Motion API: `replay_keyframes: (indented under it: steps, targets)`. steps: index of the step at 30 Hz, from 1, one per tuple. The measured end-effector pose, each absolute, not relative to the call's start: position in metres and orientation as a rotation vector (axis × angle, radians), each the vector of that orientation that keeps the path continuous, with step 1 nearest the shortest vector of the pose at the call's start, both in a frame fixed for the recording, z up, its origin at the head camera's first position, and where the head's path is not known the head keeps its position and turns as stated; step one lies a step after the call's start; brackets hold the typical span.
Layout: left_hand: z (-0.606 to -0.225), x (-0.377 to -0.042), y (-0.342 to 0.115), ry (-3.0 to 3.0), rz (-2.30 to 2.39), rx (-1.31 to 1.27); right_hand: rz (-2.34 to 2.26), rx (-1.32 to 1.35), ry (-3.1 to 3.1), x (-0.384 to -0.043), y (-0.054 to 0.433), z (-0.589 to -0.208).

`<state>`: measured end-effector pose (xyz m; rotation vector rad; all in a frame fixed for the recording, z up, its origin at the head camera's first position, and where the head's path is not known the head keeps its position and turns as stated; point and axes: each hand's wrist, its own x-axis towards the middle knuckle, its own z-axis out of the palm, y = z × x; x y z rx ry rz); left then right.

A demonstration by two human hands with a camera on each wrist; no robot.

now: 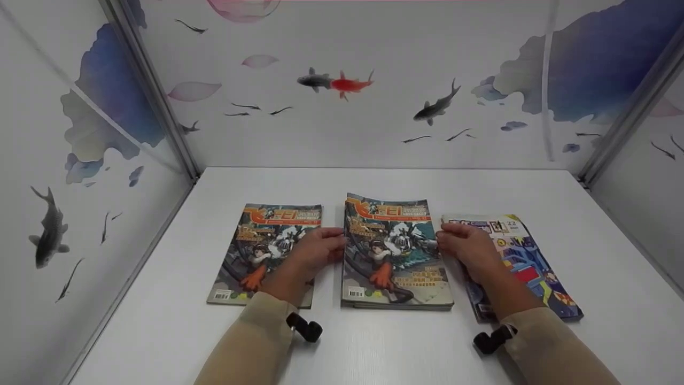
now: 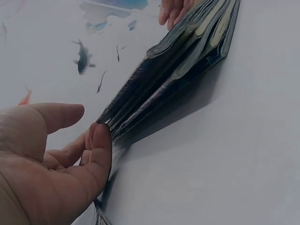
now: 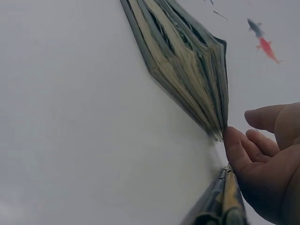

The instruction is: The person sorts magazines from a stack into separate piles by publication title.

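A stack of magazines (image 1: 393, 256) with a dark, orange-titled comic cover lies in the middle of the table. My left hand (image 1: 316, 250) touches its left edge with the fingertips. In the left wrist view the thumb of the left hand (image 2: 56, 164) stands apart from the stack's spines (image 2: 187, 42). My right hand (image 1: 473, 250) has its fingertips against the stack's right edge. The right wrist view shows the page edges (image 3: 183, 61) beside the fingertips of the right hand (image 3: 262, 164), its thumb raised clear of them.
Under the left forearm lies a magazine (image 1: 235, 267) with the same cover. A blue, colourful magazine (image 1: 539, 278) lies tilted under the right forearm. White panels painted with fish (image 1: 435, 107) enclose the white table (image 1: 374, 347) at the back and sides.
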<state>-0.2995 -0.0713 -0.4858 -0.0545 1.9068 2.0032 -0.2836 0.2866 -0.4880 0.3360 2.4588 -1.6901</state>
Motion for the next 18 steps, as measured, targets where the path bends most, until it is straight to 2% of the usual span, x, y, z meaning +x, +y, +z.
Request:
replay_keyframes:
  steps: [18]
  targets:
    - [-0.4938,-0.3041,-0.0667,1.983,1.939,-0.007,-1.666,0.331,2.468,-0.2807,0.2904,-0.4871]
